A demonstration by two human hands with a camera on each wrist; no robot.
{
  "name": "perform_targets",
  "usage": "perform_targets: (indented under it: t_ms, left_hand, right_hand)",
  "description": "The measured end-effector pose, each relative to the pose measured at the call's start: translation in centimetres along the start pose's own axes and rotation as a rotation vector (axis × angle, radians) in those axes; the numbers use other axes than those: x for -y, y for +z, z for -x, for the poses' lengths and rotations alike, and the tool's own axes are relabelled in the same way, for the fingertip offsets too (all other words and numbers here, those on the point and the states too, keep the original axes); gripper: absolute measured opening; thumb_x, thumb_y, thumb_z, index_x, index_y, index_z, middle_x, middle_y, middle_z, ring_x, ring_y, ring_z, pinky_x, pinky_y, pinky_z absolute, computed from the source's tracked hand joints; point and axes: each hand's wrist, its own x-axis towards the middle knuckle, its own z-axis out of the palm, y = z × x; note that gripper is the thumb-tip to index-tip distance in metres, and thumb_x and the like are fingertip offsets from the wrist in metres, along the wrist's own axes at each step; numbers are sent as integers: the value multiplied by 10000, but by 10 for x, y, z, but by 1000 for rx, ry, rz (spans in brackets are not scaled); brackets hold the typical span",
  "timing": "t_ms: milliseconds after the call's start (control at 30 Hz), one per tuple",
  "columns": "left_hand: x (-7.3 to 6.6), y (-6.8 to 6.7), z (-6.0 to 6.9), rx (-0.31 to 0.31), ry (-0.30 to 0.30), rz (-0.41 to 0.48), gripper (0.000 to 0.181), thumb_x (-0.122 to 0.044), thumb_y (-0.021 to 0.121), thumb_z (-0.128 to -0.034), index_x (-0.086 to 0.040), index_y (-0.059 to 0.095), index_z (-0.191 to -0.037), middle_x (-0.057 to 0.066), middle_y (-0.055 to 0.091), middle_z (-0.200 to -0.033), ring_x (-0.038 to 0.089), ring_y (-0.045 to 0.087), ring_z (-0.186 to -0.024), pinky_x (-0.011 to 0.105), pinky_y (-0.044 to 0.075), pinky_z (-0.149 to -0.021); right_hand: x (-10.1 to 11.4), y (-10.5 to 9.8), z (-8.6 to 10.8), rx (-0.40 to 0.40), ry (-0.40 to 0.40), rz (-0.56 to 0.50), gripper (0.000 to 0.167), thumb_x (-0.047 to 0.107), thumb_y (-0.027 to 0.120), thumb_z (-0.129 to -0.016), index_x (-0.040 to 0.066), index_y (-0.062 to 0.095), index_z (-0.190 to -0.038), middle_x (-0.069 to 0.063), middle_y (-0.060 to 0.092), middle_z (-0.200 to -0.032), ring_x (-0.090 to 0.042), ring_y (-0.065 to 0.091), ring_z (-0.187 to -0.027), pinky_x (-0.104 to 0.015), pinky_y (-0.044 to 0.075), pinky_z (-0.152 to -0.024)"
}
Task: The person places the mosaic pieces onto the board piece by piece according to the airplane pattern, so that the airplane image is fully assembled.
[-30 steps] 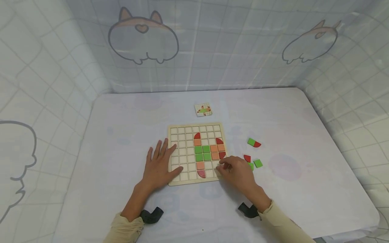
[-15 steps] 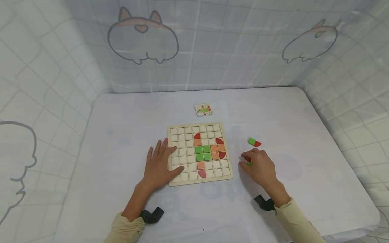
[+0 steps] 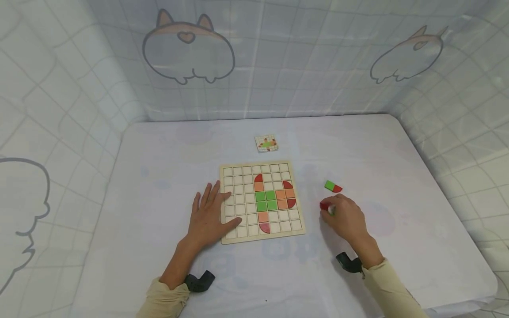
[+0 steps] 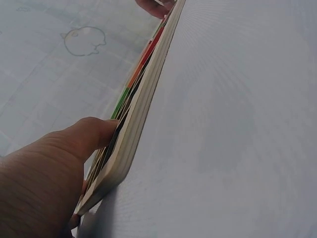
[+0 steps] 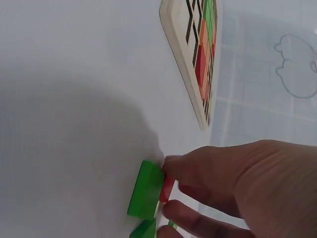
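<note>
A wooden grid board (image 3: 240, 240) lies mid-table, bearing green and orange squares and several red quarter-round pieces. Spread flat, my left hand (image 3: 207, 221) rests on its left edge; the left wrist view has the thumb (image 4: 94, 134) on the board's surface. To the right of the board, my right hand (image 3: 346, 218) pinches a red piece (image 3: 324, 206) between thumb and fingers. Green blocks (image 5: 146, 191) lie against that red piece in the right wrist view. Just beyond the hand are a green square (image 3: 329, 185) and a red quarter-round (image 3: 337, 188), touching each other.
A small pattern card (image 3: 266, 143) lies behind the board. The table (image 3: 179, 150) has a white cover, and pale curtains with line drawings surround it at the back and sides. Black wrist devices (image 3: 200, 282) hang at both wrists.
My right hand has moved right, from the board's lower right edge to the loose pieces, and now grips a red one. The left hand has stayed in place.
</note>
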Motion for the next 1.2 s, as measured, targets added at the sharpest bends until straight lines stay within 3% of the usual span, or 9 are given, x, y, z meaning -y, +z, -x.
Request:
perform_targets:
  t_ms: [133,367,467,667,900,1200]
  left_hand:
    - [1,1,0,6,2,-12,798,-620,667,-806,-160,484,-1432,93,109,-1637,259,-14,-1494,529,-24,-1145]
    - [2,3,0,2,16,-7,805,-625,661,-809,-149,482,-1434,102,117,-1634,268,-3,-1494,533,-19,-1144]
    - [3,4,1,-1,23,-6,790,-622,652,-821,-150,484,-1432,103,111,-1635,270,-2,-1494,534,-15,-1143]
    - [4,4,1,-3,30,-9,782,-627,635,-835,-154,479,-1438,105,99,-1636,268,-8,-1494,532,-18,-1141]
    - [4,3,1,-1,31,-13,791,-641,624,-838,-155,469,-1443,97,94,-1638,261,-15,-1494,529,-22,-1142]
    - [3,3,2,1,32,-12,791,-642,617,-842,-159,466,-1449,99,98,-1637,267,-11,-1494,526,-25,-1143]
  right_hand:
    - [-10,0,-6,-96,-5,-1,239,112,760,-811,18,748,-1030,-161,665,-1007,-328,593,-858,-455,516,-606]
    - [-31,4,-27,-167,-53,47,223,84,735,-822,-25,728,-1017,-219,648,-1095,-427,532,-970,-548,465,-765]
    - [-33,4,-35,-176,-91,67,142,62,738,-815,-7,746,-939,-194,686,-1037,-440,547,-975,-572,434,-767]
    - [-29,3,-48,-149,-148,134,57,76,745,-801,42,760,-844,-111,713,-843,-342,586,-801,-535,377,-737]
    - [-3,8,-59,-125,-269,159,120,150,785,-778,83,776,-877,-77,739,-913,-289,602,-830,-505,386,-780]
    - [54,32,-64,-106,-597,38,90,176,801,-782,148,770,-861,11,729,-909,-196,573,-819,-426,372,-771]
